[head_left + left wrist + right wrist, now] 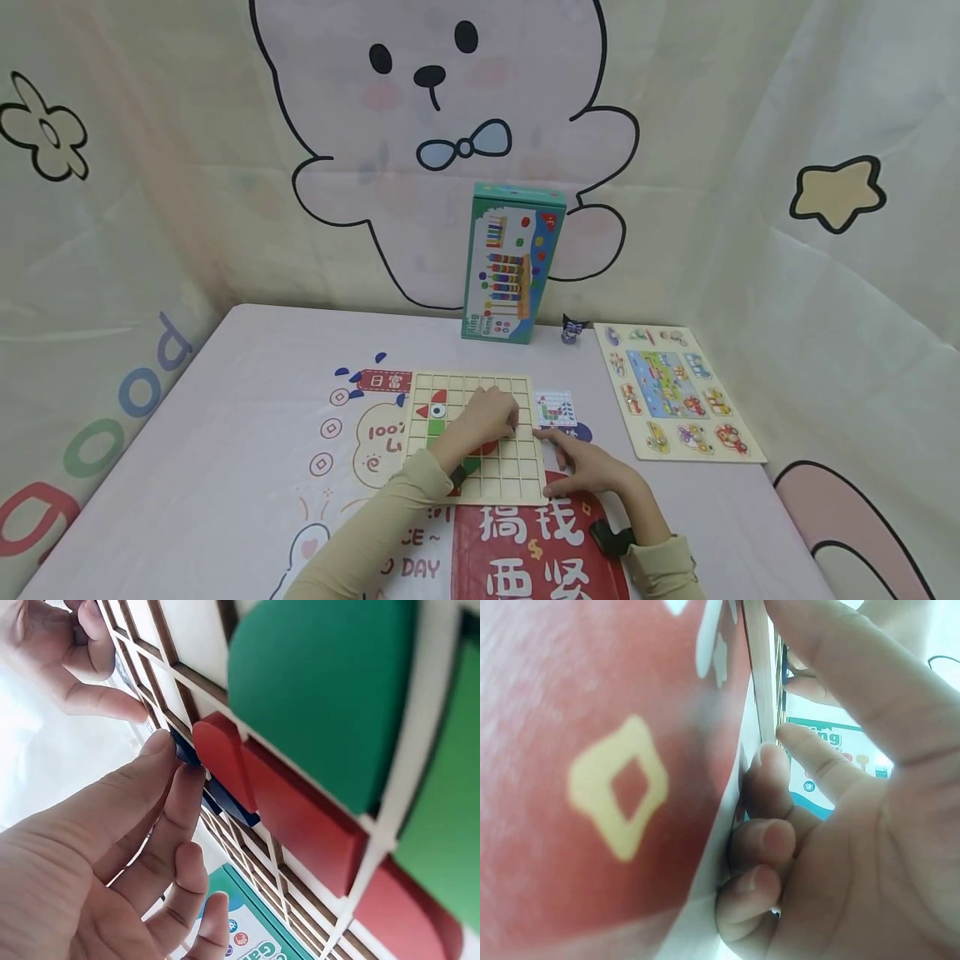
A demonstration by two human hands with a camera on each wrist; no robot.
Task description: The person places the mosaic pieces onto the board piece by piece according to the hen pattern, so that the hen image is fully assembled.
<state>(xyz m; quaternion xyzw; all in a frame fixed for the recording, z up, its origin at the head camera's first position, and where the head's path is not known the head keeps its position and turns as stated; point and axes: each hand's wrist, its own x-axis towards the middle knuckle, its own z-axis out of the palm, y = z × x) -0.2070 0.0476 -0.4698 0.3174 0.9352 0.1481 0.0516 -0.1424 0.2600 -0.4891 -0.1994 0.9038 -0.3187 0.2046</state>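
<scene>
My left hand (486,417) reaches over a pale wooden grid board (517,475). Between thumb and fingertips it pinches a small dark blue piece (184,748) at a grid cell beside a rounded red piece (221,754). Another dark blue piece (231,804) lies in the grid close by, partly behind the red ones. Red and green pieces form a figure on the board, with a round eye piece (438,410) at its top; my left hand and wrist hide part of it. My right hand (596,468) rests its thumb and index finger against the board's right edge, other fingers bent.
Several blue half-round pieces (342,372) lie loose left of the board. A small pattern card (557,408) is at its right. Behind stand a green game box (510,262) and a little figurine (572,329). A picture puzzle board (675,396) lies at the far right.
</scene>
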